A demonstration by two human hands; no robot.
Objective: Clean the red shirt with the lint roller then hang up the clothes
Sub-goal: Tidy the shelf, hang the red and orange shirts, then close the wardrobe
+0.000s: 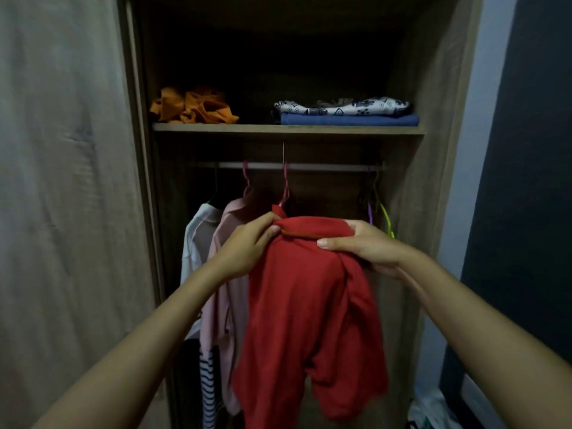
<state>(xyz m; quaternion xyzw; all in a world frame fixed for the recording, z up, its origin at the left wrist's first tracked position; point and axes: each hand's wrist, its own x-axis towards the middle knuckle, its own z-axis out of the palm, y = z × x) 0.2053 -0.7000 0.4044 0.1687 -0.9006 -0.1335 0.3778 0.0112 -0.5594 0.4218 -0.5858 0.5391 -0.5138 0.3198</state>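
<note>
Left hand (247, 243) pinches the collar of the red shirt (309, 305) at its left end, fingertips closed on the fabric fold. Right hand (362, 246) grips the right shoulder of the same shirt, thumb on the near side, fingers wrapped behind. Both hands are holding cloth, neither is free.

The shirt hangs in front of the open wardrobe, right of centre, body and sleeves drooping straight down. A pink hanger (284, 190) hooks over the rail (309, 166) directly above the collar, and its lower end runs into the neckline. Judgement: the shirt is already on that hanger and the hanger is on the rail; the hands look to be squaring the collar and shoulders. Cannot confirm the hanger arms are seated inside both shoulders, since the fabric hides them.

Just left of the shirt, touching or nearly so: a pink garment (229, 274) on another pink hanger, then a white one (195, 239), with a striped item (209, 388) lower down. Empty purple and green hangers (382, 216) sit at the far right of the rail. Folded clothes (346, 113) and an orange bundle (193, 106) are on the shelf (288, 128) above.

Progress: no lint roller in view, so the cleaning step can't be verified from here; presumably done. Hanging is at the final adjustment. Left: let go, and hang any other clothes outside the view.
</note>
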